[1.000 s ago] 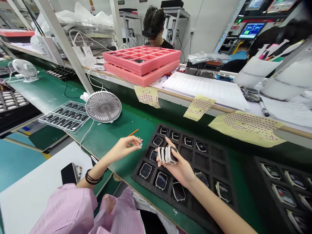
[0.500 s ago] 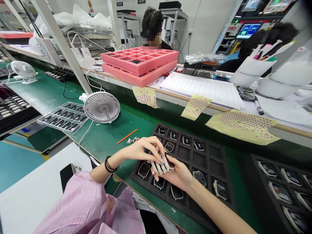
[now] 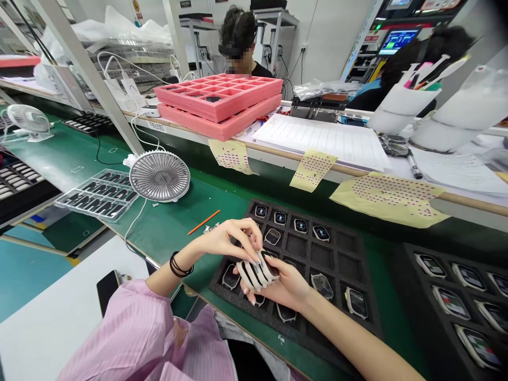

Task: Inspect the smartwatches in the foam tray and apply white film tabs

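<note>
My right hand (image 3: pixel 288 286) cradles a white object with black stripes (image 3: pixel 257 271), roughly watch-sized, above a black foam tray (image 3: pixel 337 254). My left hand (image 3: pixel 232 238) comes in from the left, its fingertips pressing on top of that object. Several smartwatches (image 3: pixel 280 218) lie in the tray's pockets, and my hands hide some of them. Small pale pieces (image 3: pixel 207 229) lie on the green mat just beyond my left hand, close to an orange pencil (image 3: pixel 203 222).
A second foam tray of watches (image 3: pixel 452 301) sits to the right. Ahead are a desk fan (image 3: pixel 159 176), a clear plastic tray (image 3: pixel 97 196), stacked pink foam trays (image 3: pixel 218 100) and yellow sticker sheets (image 3: pixel 391 198). A co-worker (image 3: pixel 238 39) sits across the bench.
My left hand has moved right from beside the small pieces onto the striped object. Both hands have shifted slightly down over the tray, and the view has swung a little.
</note>
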